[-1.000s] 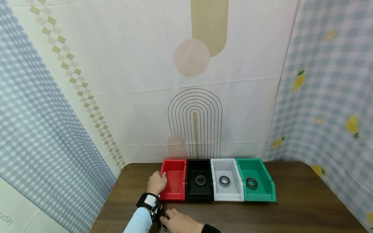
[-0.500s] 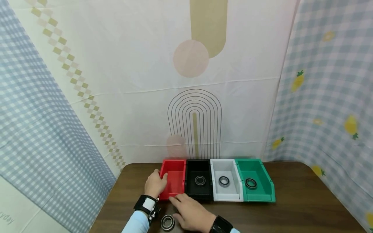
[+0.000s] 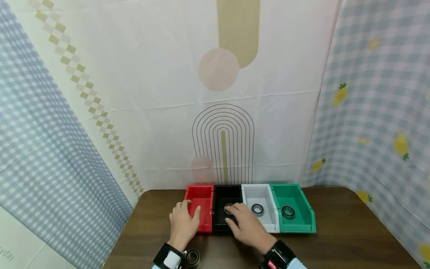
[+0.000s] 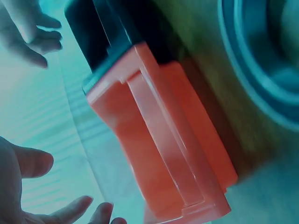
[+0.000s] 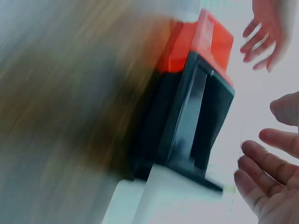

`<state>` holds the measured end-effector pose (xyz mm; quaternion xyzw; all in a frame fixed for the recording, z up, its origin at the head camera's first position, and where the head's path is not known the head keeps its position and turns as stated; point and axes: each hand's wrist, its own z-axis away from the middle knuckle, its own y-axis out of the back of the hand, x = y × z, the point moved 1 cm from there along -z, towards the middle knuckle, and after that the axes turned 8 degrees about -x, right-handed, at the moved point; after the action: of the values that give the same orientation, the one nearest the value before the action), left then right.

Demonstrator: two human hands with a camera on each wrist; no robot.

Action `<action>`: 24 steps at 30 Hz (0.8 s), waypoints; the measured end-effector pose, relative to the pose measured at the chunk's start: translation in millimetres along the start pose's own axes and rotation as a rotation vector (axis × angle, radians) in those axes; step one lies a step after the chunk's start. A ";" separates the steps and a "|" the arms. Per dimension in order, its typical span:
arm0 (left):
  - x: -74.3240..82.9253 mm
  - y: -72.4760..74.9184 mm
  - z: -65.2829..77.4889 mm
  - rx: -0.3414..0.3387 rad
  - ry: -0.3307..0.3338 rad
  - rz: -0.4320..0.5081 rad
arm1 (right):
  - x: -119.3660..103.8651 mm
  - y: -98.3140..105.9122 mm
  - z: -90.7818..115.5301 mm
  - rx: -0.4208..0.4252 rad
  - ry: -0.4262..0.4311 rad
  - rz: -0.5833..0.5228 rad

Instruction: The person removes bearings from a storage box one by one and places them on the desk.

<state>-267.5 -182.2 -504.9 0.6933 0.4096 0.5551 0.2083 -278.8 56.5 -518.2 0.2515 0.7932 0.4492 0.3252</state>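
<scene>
My left hand hovers over the left side of the red bin, thumb and fingers spread with nothing between them. Above the front of the black bin is my right hand, its fingers loosely parted and holding nothing. One fingertip overlaps the ball bearing lying in that bin. Another bearing lies on the table beside my left wrist, and shows large at the corner of the left wrist view. In the right wrist view, the right hand's fingers appear apart from the bins.
To the right in the same row stand a white bin and a green bin. A bearing lies in the white one, another bearing in the green one. A fabric curtain hangs behind the brown table.
My right hand has let go of the bearing on the table and moved up and right to the black bin. My left hand has come off the red bin's side, turning slightly rightward.
</scene>
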 end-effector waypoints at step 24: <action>25.9 2.4 29.6 -0.148 -0.006 0.035 | 15.1 3.9 18.3 0.021 -0.099 -0.072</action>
<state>-237.6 -158.0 -496.3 0.6847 0.3545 0.5854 0.2505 -274.8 78.8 -526.2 0.2481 0.7895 0.4155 0.3775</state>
